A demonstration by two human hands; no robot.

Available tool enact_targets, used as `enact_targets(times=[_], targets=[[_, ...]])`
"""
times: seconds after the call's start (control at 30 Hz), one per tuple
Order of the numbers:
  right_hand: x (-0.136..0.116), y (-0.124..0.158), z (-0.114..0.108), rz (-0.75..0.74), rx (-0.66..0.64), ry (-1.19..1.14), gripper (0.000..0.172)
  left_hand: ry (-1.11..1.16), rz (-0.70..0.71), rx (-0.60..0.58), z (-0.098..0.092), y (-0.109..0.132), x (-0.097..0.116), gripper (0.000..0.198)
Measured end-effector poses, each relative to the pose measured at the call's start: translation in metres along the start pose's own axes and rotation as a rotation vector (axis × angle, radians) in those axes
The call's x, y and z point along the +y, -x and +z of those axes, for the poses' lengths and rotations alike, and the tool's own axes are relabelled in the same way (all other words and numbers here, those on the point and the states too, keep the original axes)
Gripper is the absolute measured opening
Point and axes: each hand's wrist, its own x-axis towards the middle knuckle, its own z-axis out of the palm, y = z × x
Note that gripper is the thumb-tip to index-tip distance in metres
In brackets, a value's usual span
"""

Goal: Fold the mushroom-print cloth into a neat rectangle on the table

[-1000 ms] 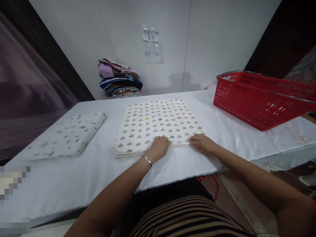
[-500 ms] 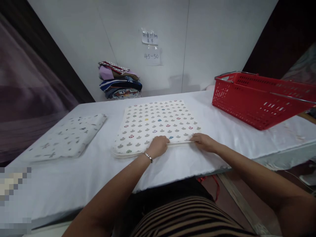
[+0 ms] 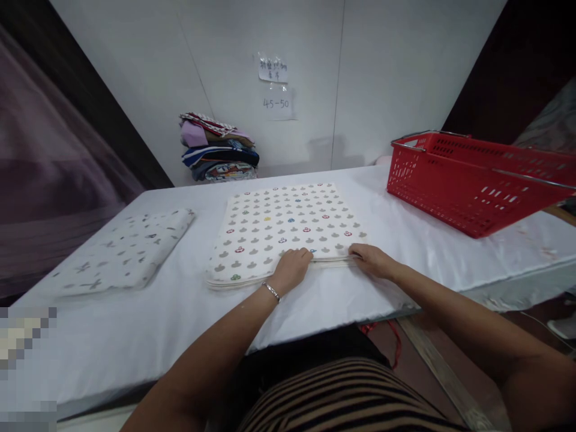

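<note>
At the far left, a purple sheer curtain (image 3: 49, 126) is hung beside a dark upright panel. To its right, the surface (image 3: 180, 342) is dressed in white fabric. On its left portion, a folded white cloth (image 3: 128, 252) with a sparse dark print is laid flat. Farther right, at the back, a pile of folded fabrics (image 3: 219, 150) is stacked in front of the pale wall (image 3: 387, 60); striped, lilac, brown and blue pieces can be distinguished.

The layered patterned cloth (image 3: 288, 219) is located at the middle of the surface, lying flat, with its near edge turned toward the person. It is printed with rows of small grey motifs, some picked out in red, blue, yellow and green; several layers are exposed at its near left corner. Above it, two paper signs (image 3: 273, 70) are fixed to the wall, one over the other; the lower is marked "45-50".

The left hand (image 3: 292, 268), with a metal bracelet (image 3: 272, 292) worn at the wrist, is placed on the near edge with fingers curled; whether the edge is pinched cannot be told. The right hand (image 3: 371, 260) is narrowed at the near right corner, which is held between its fingers and thumb. At the right, a red perforated basket (image 3: 459, 186) with metal handles is positioned on the surface, well apart from both hands.
</note>
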Motion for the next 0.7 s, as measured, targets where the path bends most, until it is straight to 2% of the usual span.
enact_targets(times=[0.2,0.3,0.4,0.5,0.7], targets=[[0.0019,0.0009,0.0027,-0.202,0.015,0.19,0.019,-0.012,0.093,0.028,0.0057,0.0025,-0.0006,0.03],[0.0,0.001,0.0028,-0.189,0.019,0.23,0.022,-0.013,0.109,0.035,0.0064,0.0031,-0.0002,0.028],[-0.0014,0.0015,0.0043,-0.177,0.03,0.24,0.022,-0.016,0.093,0.036,0.0043,0.0032,0.0021,0.021],[-0.0004,0.0027,0.0062,-0.275,0.033,0.291,0.024,-0.012,0.081,0.008,0.0016,0.0016,0.0049,0.017],[0.0028,0.003,0.0078,-0.351,0.071,0.314,0.024,0.031,-0.015,-0.011,0.0063,-0.0062,0.007,0.026]])
